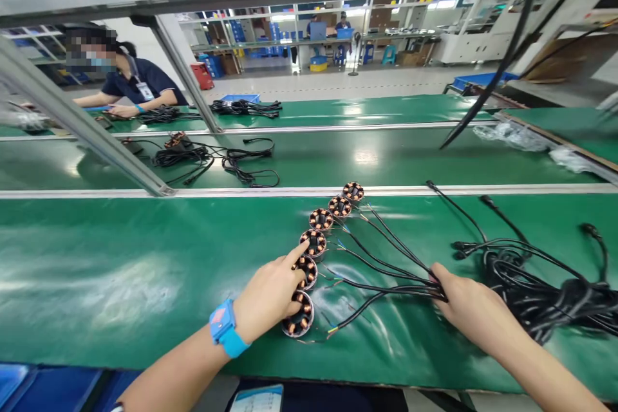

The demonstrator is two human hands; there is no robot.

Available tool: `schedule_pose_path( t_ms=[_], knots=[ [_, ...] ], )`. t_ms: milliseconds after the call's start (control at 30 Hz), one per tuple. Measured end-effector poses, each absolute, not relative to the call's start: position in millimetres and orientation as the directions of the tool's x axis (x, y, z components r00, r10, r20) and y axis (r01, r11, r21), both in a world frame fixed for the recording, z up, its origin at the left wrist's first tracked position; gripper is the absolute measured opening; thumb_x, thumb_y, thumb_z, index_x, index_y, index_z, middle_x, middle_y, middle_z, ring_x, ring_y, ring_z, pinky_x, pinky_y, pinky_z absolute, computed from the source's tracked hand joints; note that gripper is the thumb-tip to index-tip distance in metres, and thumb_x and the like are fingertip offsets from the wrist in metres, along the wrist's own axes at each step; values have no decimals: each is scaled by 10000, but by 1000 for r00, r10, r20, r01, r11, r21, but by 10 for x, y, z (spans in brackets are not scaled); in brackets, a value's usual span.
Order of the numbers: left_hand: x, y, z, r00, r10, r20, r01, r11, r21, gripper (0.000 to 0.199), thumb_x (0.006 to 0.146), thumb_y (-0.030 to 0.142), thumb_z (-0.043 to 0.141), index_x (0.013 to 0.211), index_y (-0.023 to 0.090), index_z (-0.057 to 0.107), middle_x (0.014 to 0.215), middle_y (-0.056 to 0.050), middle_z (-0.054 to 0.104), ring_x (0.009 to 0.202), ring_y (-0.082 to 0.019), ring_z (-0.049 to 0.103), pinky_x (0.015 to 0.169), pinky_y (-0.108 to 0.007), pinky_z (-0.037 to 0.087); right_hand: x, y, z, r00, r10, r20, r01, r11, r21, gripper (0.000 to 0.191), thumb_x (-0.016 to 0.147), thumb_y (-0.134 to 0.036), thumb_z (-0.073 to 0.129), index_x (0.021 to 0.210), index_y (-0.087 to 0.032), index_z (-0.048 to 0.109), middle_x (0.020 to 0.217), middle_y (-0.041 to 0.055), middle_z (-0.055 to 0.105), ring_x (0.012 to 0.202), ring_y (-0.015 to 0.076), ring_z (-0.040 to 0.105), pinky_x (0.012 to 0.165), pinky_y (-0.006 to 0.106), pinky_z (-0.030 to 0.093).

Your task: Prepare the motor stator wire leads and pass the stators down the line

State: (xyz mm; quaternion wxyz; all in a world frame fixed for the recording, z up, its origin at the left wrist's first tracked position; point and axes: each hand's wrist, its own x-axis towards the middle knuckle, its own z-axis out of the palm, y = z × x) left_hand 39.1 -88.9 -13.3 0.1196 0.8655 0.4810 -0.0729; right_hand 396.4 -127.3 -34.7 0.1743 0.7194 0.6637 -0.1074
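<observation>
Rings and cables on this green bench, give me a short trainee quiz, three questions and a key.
1. How many copper-coiled rings are in the row by the left hand?
2. True or false: the right hand holds black cables.
3. Which wrist wears the blue strap?
A) right
B) left
C) both

Key: 1. six; 2. true; 3. B

No text, number or brand could be read. The printing on the card [257,399] at the bottom of the view and the ID badge [144,91] on a co-worker's shirt [163,82] was illegible.
</observation>
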Motion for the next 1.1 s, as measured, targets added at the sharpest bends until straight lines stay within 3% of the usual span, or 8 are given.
schedule_pose_path(
  t_ms=[133, 333, 433, 533, 667, 800, 967, 1100],
  knots=[
    [439, -643, -91, 653, 725, -218, 754, -648, 103, 168, 737, 87, 755, 880, 167, 719, 1661, -62, 293, 1201, -323, 655, 996, -433, 591, 3946, -1254, -330, 122, 908, -400, 987, -68, 146, 252, 1006, -199, 477, 1251, -153, 512, 983, 126, 737, 939, 336, 730, 662, 365, 467],
    [622, -242, -8, 717, 635, -286, 678, -732, 74, 191, 719, 204, 815, 897, 168, 755, 1683, -66, 234, 1236, -330, 629, 980, -418, 583, 4006, -1257, -381, 146, 935, -323, 983, -101, 153, 235, 1026, -211, 472, 1236, -124, 532, 959, 125, 739, 910, 322, 736, 624, 353, 473],
    [688, -95, 1, 702, 649, -293, 686, -727, 33, 336, 675, 288, 869, 992, 212, 785, 1695, -101, 178, 1458, -458, 378, 1068, -563, 497, 4021, -1311, -368, 184, 936, -301, 976, -138, 168, 262, 1043, -240, 471, 1264, -106, 511, 964, 120, 741, 884, 312, 738, 605, 346, 452],
    [743, 26, 3, 656, 658, -369, 719, -694, 41, 457, 644, 314, 896, 1084, 259, 787, 1711, -92, 85, 1514, -539, 171, 1140, -655, 382, 4046, -1374, -335, 208, 935, -286, 970, -159, 182, 266, 1041, -245, 498, 1267, -104, 507, 976, 111, 744, 858, 299, 739, 588, 330, 421],
    [864, 217, -10, 728, 564, -390, 633, -771, 66, 371, 687, 277, 864, 1045, 206, 799, 1706, -97, 126, 1482, -468, 334, 1227, -505, 342, 4117, -1424, -305, 242, 933, -265, 961, -193, 198, 257, 1042, -274, 517, 1239, -108, 519, 855, 91, 739, 815, 304, 744, 559, 318, 387],
    [1096, 452, -41, 813, 473, -339, 522, -851, 63, 270, 716, 271, 830, 971, 187, 798, 1695, -85, 182, 1304, -365, 584, 1067, -372, 500, 4229, -1469, -321, 284, 936, -207, 941, -230, 250, 269, 1040, -311, 521, 1216, -107, 537, 810, 105, 730, 805, 327, 746, 559, 326, 412],
    [1586, 727, -84, 849, 428, -310, 459, -888, 29, 302, 731, 236, 798, 1029, 196, 787, 1689, -39, 221, 1067, -302, 708, 835, -339, 551, 4430, -1593, -381, 350, 918, -184, 912, -289, 292, 271, 1042, -326, 509, 1161, -89, 565, 789, 128, 717, 805, 352, 743, 600, 361, 491],
    [2126, 903, -147, 892, 359, -277, 382, -924, 33, 271, 741, 255, 794, 1008, 209, 791, 1681, -21, 254, 1006, -275, 716, 806, -335, 535, 4693, -1667, -400, 454, 873, -179, 873, -396, 283, 215, 1040, -241, 456, 1131, -80, 566, 830, 148, 719, 843, 371, 740, 670, 418, 545]
  ],
)
